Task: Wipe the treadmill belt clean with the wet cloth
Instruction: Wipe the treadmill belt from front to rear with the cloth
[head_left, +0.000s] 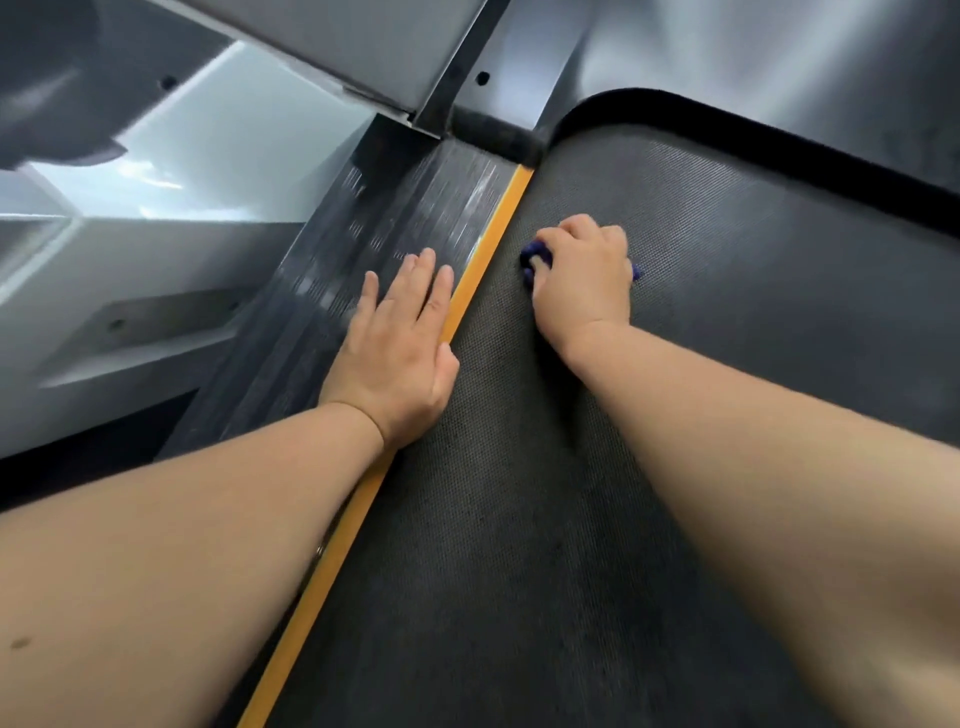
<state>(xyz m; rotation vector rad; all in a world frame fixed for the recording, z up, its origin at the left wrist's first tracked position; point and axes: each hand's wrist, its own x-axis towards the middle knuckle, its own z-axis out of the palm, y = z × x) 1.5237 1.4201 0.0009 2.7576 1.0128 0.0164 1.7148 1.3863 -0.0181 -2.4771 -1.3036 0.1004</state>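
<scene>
The dark textured treadmill belt (519, 519) fills the middle and right of the view. My right hand (584, 273) grips a small dark blue cloth (535, 255) bunched under its fingers and holds it down on the belt near its far left corner; only the cloth's edges show. My left hand (400, 343) lies flat with straight fingers on the ribbed side rail (363, 249), its thumb edge over the yellow strip (332, 561) that runs along the belt.
A black motor cover (779, 62) curves round the belt's far end. A black upright post (452, 67) rises at the rail's far end. Left of the rail lies pale grey floor (130, 270) and part of the frame.
</scene>
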